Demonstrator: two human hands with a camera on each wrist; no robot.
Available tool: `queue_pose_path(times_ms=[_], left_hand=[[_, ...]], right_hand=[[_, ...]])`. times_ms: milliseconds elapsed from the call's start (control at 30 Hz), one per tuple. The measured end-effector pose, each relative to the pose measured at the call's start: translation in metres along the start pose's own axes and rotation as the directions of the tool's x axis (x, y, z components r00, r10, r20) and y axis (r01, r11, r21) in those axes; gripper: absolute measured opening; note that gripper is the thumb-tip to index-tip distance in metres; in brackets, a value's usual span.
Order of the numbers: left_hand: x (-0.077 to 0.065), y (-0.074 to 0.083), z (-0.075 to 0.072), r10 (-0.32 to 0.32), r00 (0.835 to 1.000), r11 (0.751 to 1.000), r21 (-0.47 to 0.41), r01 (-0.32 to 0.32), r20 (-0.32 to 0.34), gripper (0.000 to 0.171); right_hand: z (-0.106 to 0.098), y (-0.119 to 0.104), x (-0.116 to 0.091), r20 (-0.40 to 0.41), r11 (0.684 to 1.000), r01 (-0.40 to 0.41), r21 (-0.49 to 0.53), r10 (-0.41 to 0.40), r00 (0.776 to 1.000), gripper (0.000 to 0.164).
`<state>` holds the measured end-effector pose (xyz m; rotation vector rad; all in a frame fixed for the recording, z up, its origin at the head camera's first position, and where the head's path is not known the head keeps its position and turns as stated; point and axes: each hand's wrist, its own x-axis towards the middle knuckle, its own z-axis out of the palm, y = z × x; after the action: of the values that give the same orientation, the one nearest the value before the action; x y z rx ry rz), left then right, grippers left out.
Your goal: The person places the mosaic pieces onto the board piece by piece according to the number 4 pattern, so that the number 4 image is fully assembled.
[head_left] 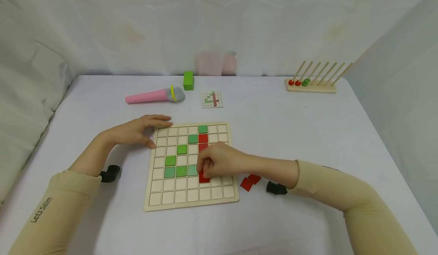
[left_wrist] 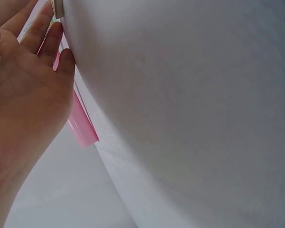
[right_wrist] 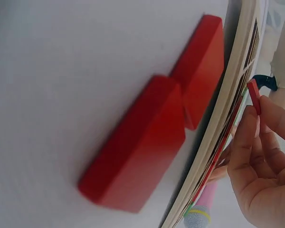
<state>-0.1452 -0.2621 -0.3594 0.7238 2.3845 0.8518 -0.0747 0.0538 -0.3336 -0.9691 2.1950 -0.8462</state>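
Observation:
My right hand point(head_left: 224, 159) is over the wooden grid board point(head_left: 191, 205), pinching a small red square tile point(right_wrist: 253, 95) between thumb and fingers. That tile is tilted in the right wrist view, close over the board. Green tiles point(head_left: 170, 160) form a slanting line and a row in the grid, and red tiles point(head_left: 203, 138) run down one column, partly hidden by my right hand. My left hand point(head_left: 137, 130) rests at the board's upper left corner, thumb against the left side and fingers extended along the top edge.
Two loose red tiles point(head_left: 246, 184) lie right of the board. Behind it are a pattern card point(head_left: 211, 99), a pink toy microphone point(head_left: 150, 96) and a green block point(head_left: 188, 81). A wooden peg rack point(head_left: 310, 89) with red and green beads stands at the back right.

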Motion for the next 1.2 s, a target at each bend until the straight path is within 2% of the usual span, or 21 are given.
queue_pose_path(times_ms=[367, 700, 1200], left_hand=[[0.0004, 0.0002, 0.0002, -0.016, 1.000, 1.000, -0.009, 0.016, 0.000, 0.074], [0.0012, -0.0023, -0.0004, -0.001, 1.000, 1.000, -0.005, 0.001, -0.002, 0.074], [0.0008, -0.0004, -0.0010, 0.000, 1.000, 1.000, -0.013, 0.000, 0.010, 0.074]], right_hand=[[0.0056, -0.0024, -0.0024, 0.016, 0.998, -0.038, -0.053, 0.039, 0.999, 0.010], [0.0077, -0.0021, -0.0036, -0.030, 0.996, 0.009, -0.090, -0.012, 0.999, 0.011], [0.0098, -0.0008, -0.0023, -0.023, 0.993, 0.024, -0.118, -0.026, 0.999, 0.011]])
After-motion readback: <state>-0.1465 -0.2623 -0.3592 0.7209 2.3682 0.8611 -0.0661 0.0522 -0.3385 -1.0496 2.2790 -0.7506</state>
